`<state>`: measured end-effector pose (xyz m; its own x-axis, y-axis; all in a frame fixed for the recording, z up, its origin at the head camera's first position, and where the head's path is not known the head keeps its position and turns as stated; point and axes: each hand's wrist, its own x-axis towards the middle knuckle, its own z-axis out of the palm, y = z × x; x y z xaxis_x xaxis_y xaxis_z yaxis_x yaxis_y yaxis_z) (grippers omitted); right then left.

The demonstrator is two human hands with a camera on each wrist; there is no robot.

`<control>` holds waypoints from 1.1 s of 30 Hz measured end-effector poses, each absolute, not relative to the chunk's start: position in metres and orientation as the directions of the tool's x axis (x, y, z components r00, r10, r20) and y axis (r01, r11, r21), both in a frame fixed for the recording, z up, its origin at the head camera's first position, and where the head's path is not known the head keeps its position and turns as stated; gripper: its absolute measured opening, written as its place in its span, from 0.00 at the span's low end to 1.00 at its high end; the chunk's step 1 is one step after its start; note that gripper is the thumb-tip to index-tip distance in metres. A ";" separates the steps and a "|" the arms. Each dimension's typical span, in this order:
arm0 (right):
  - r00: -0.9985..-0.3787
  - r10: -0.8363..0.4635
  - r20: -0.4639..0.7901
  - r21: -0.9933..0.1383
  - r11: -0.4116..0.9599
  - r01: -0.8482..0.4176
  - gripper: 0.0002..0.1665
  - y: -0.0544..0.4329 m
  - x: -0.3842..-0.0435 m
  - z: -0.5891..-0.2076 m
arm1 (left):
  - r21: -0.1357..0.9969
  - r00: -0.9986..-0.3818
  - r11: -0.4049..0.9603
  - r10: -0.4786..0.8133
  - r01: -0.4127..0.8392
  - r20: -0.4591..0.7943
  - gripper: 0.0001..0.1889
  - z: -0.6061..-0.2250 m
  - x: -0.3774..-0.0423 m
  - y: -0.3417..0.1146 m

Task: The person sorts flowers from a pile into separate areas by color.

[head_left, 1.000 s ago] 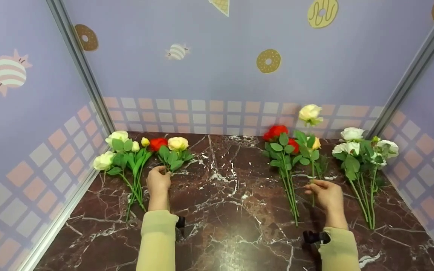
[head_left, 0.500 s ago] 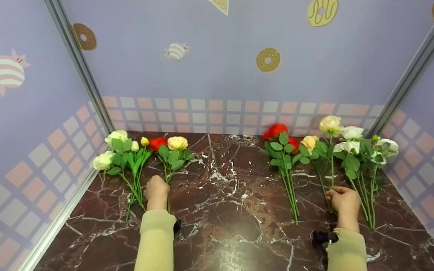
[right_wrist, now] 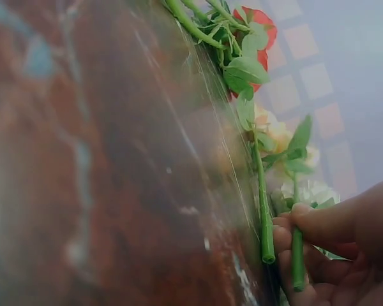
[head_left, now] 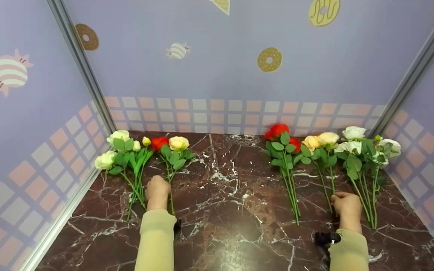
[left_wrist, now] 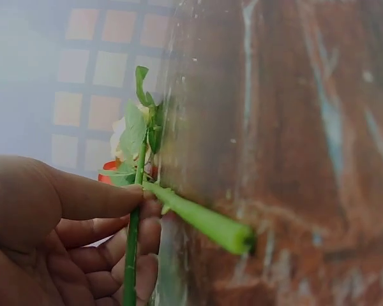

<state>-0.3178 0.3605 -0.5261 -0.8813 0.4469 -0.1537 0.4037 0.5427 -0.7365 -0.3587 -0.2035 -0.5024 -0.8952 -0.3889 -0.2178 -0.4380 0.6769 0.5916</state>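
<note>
The right hand (head_left: 347,209) is the nearer one to the cream rose (head_left: 329,138), whose bloom lies straight ahead of the fingers, toward the back wall (head_left: 217,86). Its long axis runs front to back, stem end toward the person. Thumb and fingers pinch that stem low down; whether it bears fully on the worktop (head_left: 220,214) I cannot tell. The peach rose (head_left: 310,143) lies just to its left, nearly parallel, and the white roses (head_left: 354,133) are just to its right.

Well apart on the left, the left hand (head_left: 158,192) pinches a green stem (left_wrist: 131,252) between thumb and fingers, below the yellow rose (head_left: 179,143) and the red rose (head_left: 159,143); which bloom it belongs to is unclear.

Against half a second ago, the cream rose's bloom is lower, now level with the peach rose instead of above it. The left hand is practically unchanged.
</note>
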 end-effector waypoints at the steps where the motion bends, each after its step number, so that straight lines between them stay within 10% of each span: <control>1: -0.883 0.442 -0.160 -0.727 0.552 0.408 0.24 0.361 -0.318 -0.526 | 0.596 -0.895 0.672 -0.388 -0.439 -0.222 0.14 -0.501 -0.358 -0.203; 17: -0.901 0.376 -0.216 -0.636 0.646 0.422 0.27 0.365 -0.321 -0.526 | 0.908 -0.921 0.248 -0.286 -0.337 -0.263 0.17 -0.488 -0.361 -0.193; 33: -0.905 0.393 -0.163 -0.657 0.641 0.397 0.31 0.359 -0.319 -0.519 | 0.971 -0.950 -0.141 -0.222 -0.193 -0.221 0.20 -0.489 -0.356 -0.164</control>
